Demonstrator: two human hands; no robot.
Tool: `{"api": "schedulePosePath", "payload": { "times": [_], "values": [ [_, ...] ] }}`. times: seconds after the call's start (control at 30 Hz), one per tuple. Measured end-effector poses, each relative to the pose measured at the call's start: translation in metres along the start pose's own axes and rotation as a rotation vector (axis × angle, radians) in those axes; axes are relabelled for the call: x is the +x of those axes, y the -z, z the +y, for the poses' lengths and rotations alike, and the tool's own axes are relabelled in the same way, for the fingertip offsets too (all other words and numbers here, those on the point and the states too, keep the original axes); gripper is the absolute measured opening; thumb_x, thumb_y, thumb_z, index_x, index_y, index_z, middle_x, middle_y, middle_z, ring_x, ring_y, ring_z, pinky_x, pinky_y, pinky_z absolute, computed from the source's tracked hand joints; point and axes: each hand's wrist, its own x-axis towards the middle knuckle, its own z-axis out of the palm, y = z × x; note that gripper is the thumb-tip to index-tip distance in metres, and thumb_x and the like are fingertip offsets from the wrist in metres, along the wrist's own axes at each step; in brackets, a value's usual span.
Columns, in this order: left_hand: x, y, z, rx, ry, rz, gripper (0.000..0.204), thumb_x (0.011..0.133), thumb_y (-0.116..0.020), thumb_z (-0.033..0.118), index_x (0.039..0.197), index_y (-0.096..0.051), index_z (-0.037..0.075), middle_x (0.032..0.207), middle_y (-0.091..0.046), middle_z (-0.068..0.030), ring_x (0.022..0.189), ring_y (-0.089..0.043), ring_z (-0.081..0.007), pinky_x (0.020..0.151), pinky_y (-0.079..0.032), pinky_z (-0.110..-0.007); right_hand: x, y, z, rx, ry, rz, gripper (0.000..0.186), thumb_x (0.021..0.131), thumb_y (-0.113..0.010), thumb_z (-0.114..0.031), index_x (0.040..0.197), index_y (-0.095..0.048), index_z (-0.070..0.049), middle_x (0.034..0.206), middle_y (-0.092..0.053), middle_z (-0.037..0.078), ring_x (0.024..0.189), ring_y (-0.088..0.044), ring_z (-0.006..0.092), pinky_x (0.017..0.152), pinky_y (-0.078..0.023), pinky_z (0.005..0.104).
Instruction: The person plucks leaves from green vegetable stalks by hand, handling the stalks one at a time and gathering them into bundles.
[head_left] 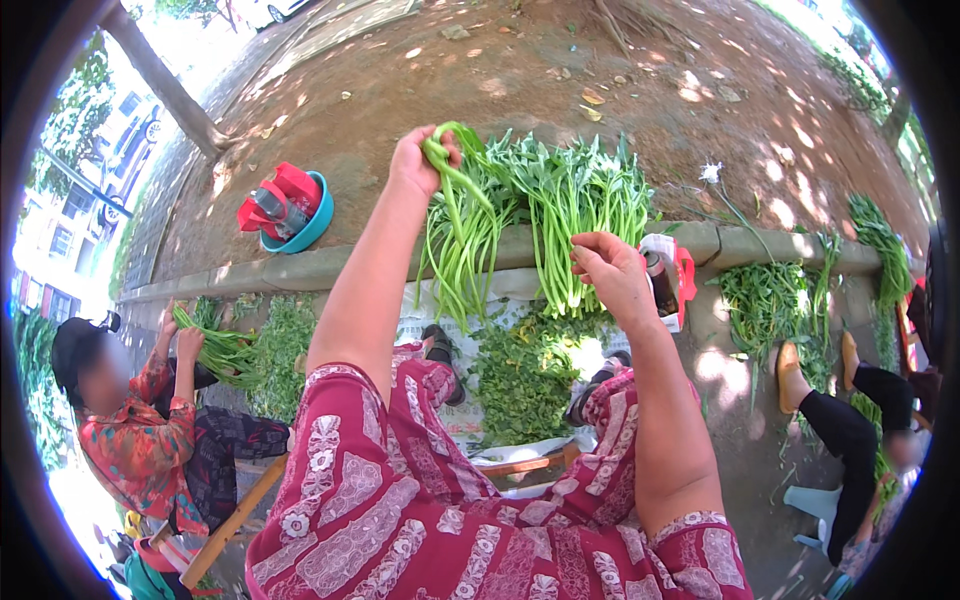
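Note:
My left hand (416, 162) is raised at the far side, its fingers closed around a few pale green vegetable stems (460, 185) that loop over and hang down. Below and beside it, a large pile of leafy green stems (585, 205) lies across the kerb, leaves away from me and cut ends toward me. Over the right edge of that pile hovers my right hand (618, 275), fingers bent in a pinch; whatever they hold, if anything, is too small to make out. Between my feet, plucked leaves (535, 375) are heaped on a white printed sheet (465, 415).
A dark bottle (660, 285) stands by a red bag (685, 275) beside my right hand. Beyond the kerb (715, 243) sits a blue basin (312, 222) with red bags. Co-workers sit at left (140, 430) and right (850, 460), near more greens (770, 310).

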Motion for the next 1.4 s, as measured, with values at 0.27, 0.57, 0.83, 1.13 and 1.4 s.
{"api": "schedulePosePath", "payload": {
  "times": [0.27,0.57,0.83,1.13,1.4],
  "values": [
    [-0.032,-0.066,0.032,0.036,-0.350,-0.177,0.024,0.084,-0.048,0.009,0.104,-0.049,-0.005,0.084,-0.057,-0.0116,0.063,-0.051,-0.0194,0.062,-0.045,-0.034,0.000,0.001,0.002,0.039,-0.025,0.006,0.021,0.085,-0.055,-0.011,0.100,-0.058,0.003,0.081,-0.060,0.003,0.070,-0.056,0.0086,0.062,-0.043,0.0213],
    [-0.110,-0.020,-0.065,0.238,-0.088,-0.153,0.028,0.087,-0.046,0.009,0.114,-0.049,0.002,0.076,-0.055,-0.0070,0.061,-0.053,-0.0181,0.062,-0.047,-0.036,0.004,0.002,-0.003,0.182,-0.070,0.010,0.025,0.088,-0.050,-0.019,0.101,-0.059,0.000,0.083,-0.061,0.006,0.070,-0.058,0.0123,0.061,-0.046,0.0239],
    [-0.145,0.017,-0.128,-0.034,0.065,-0.203,0.032,0.085,-0.051,0.009,0.115,-0.049,0.003,0.077,-0.058,-0.0056,0.065,-0.055,-0.0170,0.065,-0.046,-0.036,-0.002,-0.032,0.008,0.200,-0.275,-0.241,0.036,0.092,-0.044,-0.033,0.105,-0.057,-0.002,0.088,-0.062,0.009,0.077,-0.059,0.0171,0.065,-0.048,0.0295],
    [-0.138,0.032,-0.118,-0.044,-0.104,-0.191,0.032,0.086,-0.053,0.011,0.116,-0.049,0.003,0.078,-0.057,-0.0049,0.065,-0.051,-0.0162,0.066,-0.043,-0.033,-0.016,-0.056,0.012,0.177,-0.353,-0.373,0.043,0.091,-0.044,-0.038,0.108,-0.056,-0.001,0.093,-0.061,0.011,0.079,-0.060,0.0197,0.063,-0.051,0.0321],
    [-0.134,0.026,-0.115,-0.094,-0.118,-0.236,0.028,0.081,-0.051,0.004,0.109,-0.045,0.004,0.079,-0.053,-0.0077,0.061,-0.051,-0.0170,0.061,-0.044,-0.034,-0.020,-0.064,0.002,0.235,-0.334,-0.383,0.035,0.090,-0.050,-0.029,0.111,-0.052,-0.001,0.089,-0.060,0.010,0.075,-0.060,0.0177,0.062,-0.051,0.0299]
  ]
}}
